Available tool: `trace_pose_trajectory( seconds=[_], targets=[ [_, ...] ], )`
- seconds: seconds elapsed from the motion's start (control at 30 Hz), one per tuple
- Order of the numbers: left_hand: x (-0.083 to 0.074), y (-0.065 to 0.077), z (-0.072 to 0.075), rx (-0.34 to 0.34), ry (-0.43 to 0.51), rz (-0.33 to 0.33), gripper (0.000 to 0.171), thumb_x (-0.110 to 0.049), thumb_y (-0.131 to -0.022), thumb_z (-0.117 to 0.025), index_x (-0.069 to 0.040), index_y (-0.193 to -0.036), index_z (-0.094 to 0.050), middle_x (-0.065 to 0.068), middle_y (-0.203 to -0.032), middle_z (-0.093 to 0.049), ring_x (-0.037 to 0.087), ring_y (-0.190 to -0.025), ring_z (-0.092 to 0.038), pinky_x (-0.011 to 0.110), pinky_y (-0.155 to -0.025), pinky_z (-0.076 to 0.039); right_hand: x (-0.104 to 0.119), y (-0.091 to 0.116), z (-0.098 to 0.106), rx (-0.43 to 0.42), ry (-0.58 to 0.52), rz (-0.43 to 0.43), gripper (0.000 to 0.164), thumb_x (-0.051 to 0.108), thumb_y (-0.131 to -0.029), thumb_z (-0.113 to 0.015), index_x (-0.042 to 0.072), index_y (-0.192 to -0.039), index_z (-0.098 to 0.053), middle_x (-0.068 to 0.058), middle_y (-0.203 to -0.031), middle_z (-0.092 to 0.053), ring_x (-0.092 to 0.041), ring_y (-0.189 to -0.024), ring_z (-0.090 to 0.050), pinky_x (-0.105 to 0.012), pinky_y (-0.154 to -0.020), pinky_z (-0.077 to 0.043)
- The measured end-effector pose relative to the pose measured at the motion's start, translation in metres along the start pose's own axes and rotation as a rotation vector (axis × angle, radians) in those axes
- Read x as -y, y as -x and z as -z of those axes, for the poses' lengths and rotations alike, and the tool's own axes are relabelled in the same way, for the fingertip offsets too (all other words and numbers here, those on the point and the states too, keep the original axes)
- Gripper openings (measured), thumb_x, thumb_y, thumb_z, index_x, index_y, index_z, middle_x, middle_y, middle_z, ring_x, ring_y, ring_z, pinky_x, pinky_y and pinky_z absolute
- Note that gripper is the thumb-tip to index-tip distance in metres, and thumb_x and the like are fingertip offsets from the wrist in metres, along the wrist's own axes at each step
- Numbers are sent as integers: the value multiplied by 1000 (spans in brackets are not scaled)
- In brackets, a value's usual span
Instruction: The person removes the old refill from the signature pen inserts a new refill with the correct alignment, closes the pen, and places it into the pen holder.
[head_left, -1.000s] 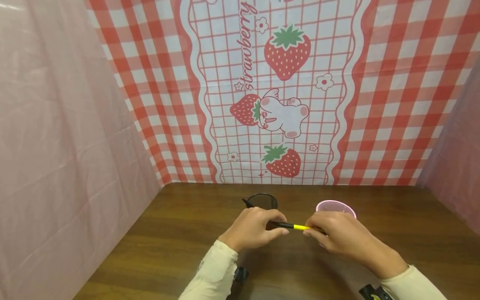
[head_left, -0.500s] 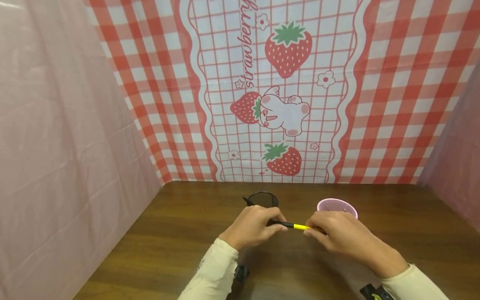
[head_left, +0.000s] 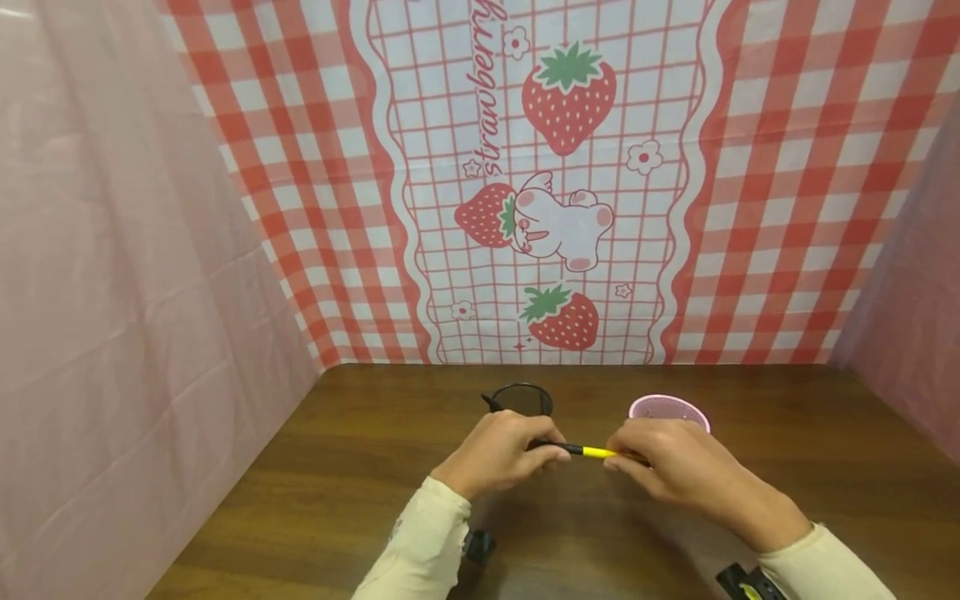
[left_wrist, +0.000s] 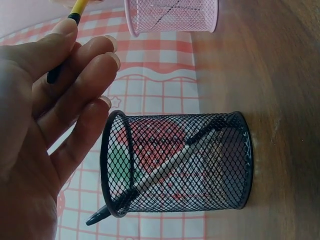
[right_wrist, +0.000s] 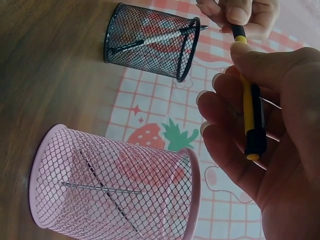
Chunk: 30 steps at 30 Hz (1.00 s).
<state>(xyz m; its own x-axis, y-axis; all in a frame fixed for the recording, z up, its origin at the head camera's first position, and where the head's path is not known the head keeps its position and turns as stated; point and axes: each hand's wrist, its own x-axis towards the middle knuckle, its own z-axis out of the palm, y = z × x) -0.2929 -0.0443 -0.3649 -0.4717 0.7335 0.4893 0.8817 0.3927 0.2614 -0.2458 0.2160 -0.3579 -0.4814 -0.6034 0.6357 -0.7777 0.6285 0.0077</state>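
Note:
In the head view, a yellow-and-black pen (head_left: 596, 452) spans the gap between both hands above the table. My left hand (head_left: 504, 452) pinches its black end between thumb and fingers. Around the yellow barrel grips my right hand (head_left: 678, 462), thumb on top in the right wrist view, with the pen's rear end along the palm. Below the left hand stands a black mesh pen cup (left_wrist: 200, 187) with a white-and-black pen (left_wrist: 165, 169) leaning inside. Beyond the right hand is a pink mesh pen cup (right_wrist: 55, 175), partly hidden in the head view, with two thin dark rods in it.
The brown wooden table (head_left: 300, 508) runs back to a red-and-white checked cloth (head_left: 780, 208) with strawberries. Pink curtains (head_left: 150, 292) hang at both sides. Dark camera mounts (head_left: 478, 546) sit at the wrists.
Both hands keep their hold on the pen, with hardly any movement. The whole head view has shifted slightly; the cups stand in the same places.

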Motion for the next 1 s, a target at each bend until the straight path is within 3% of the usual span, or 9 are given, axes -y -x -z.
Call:
trace_pose_trajectory(
  seconds=[0.57, 1.0],
  targets=[
    [-1, 2, 4, 64, 46, 39, 19, -34, -99, -62, -19, -96, -74, -17, -75, -67, -16, -63, -52, 7, -57, -45, 1, -1, -1, -28, -2, 13, 28, 20, -74, -88, 32, -82, -63, 26, -78, -54, 6, -66, -49, -23, -54, -45],
    [-2, 3, 3, 92, -16, 69, 21, -38, -100, -63, -21, -98, -77, -23, -73, -63, -13, -56, -46, 9, -53, -41, 2, -1, -2, -17, 18, -3, 28, 22, -75, -87, 31, -82, -62, 27, -78, -53, 7, -67, -48, -24, -55, -46]
  ],
)
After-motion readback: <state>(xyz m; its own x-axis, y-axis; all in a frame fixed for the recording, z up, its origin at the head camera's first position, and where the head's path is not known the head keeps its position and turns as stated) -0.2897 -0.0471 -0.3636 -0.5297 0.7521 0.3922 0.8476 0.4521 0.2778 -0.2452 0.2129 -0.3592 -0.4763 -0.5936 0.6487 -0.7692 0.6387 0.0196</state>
